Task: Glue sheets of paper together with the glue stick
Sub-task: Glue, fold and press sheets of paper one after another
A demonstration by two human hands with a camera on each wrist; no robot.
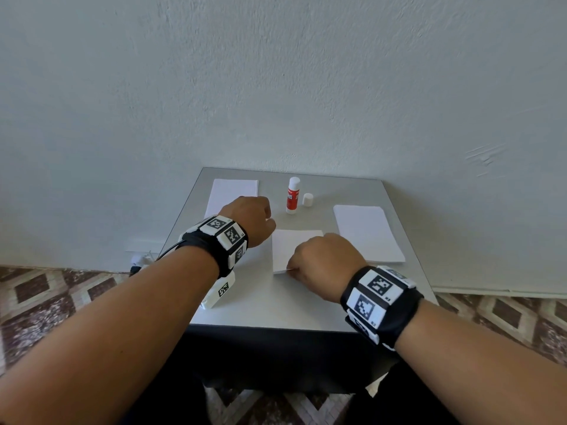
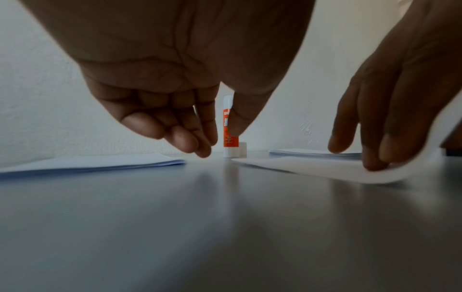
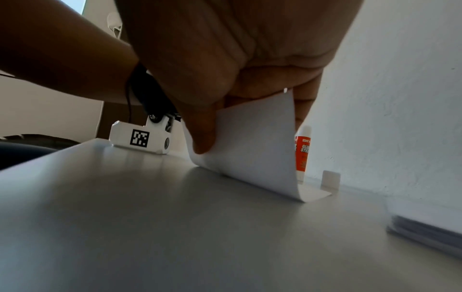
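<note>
1. The right hand (image 1: 325, 265) pinched the near edge of a single white paper sheet (image 1: 294, 245) at the middle of the head view. In the right wrist view the thumb (image 3: 202, 134) pressed the sheet's curled-up edge against the fingers; the sheet's far end lay flat on the grey matte worktop (image 1: 276, 302).
2. The left hand (image 1: 250, 220), left of centre in the head view, gripped nothing. Its fingers (image 2: 180, 136) hung loosely curled just above the worktop in the left wrist view.
3. The uncapped red-and-white glue stick (image 1: 293, 195) stood upright in the upper middle of the worktop, beyond both hands and touched by neither. Its small white cap (image 1: 307, 200) stood just to its right.
4. A white paper stack (image 1: 366, 233) lay at the right of the worktop, and another flat white stack (image 1: 231, 193) at the upper left, partly behind the left hand.
5. Risk, judged: the lifted sheet was held at one edge only, so a quick pull could crease it or drag it askew.
6. Risk, judged: the glue stick stood upright and near the left hand's reach path, so a careless sweep could topple it or the cap.
7. Risk, judged: the open stick could dry out or smear the worktop if it were knocked over.
</note>
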